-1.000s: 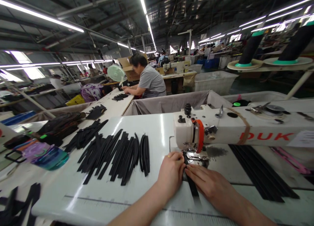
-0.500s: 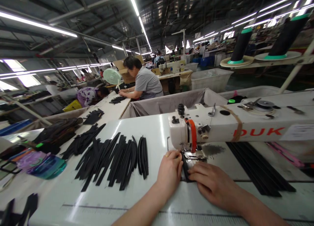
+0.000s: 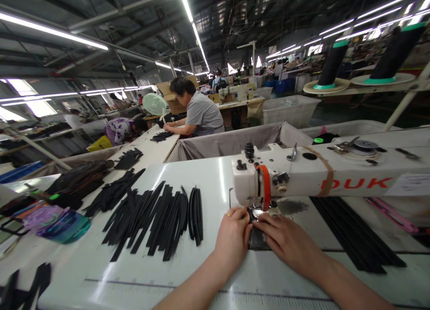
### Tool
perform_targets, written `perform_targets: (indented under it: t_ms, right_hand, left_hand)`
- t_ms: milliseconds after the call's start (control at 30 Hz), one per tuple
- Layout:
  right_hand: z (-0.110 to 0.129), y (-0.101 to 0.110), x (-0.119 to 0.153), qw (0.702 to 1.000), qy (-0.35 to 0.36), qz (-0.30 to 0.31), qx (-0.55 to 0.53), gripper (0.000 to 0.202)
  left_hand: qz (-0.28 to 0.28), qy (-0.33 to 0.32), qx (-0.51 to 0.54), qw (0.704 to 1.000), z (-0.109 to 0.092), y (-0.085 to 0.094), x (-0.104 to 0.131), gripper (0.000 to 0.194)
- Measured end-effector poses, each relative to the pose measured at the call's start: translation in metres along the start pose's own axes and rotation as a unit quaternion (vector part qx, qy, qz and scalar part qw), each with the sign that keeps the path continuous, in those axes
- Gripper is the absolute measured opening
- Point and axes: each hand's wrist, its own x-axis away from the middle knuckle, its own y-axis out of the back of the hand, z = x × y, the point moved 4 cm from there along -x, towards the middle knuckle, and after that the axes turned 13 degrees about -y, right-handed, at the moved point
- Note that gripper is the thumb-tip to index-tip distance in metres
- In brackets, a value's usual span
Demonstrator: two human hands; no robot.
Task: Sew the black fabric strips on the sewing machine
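Both hands are close together at the needle end of a white sewing machine (image 3: 298, 171). My left hand (image 3: 233, 233) has its fingers curled together on a black fabric strip (image 3: 250, 215), just left of the presser foot. From the right, my right hand (image 3: 285, 236) reaches in with its fingers together, their tips pressing the same strip by the foot. Most of that strip is hidden under the fingers. Left of my hands, black strips (image 3: 168, 222) lie in bunches on the pale table, a short curved bunch (image 3: 195, 216) nearest.
More black strips (image 3: 356, 234) lie under the machine arm. Two black thread cones (image 3: 332, 66) stand at upper right. A purple-and-teal container (image 3: 63, 225) is at left. Beyond a cloth-lined bin (image 3: 228, 142), a person in grey (image 3: 203, 113) works at another table.
My right hand has moved forward and slightly left, its fingertips nearer the presser foot. Less of the black strip shows between my hands. My left hand stays nearly in place.
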Motion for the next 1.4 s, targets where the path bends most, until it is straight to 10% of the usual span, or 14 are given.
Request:
perform_targets:
  t_ms: [1400]
  right_hand:
    - [0.002,-0.006,0.000,0.999,-0.017,-0.029,0.032,0.038]
  left_hand:
    - [0.055,-0.018,-0.103,0.993,-0.004,-0.011,-0.003,0.024]
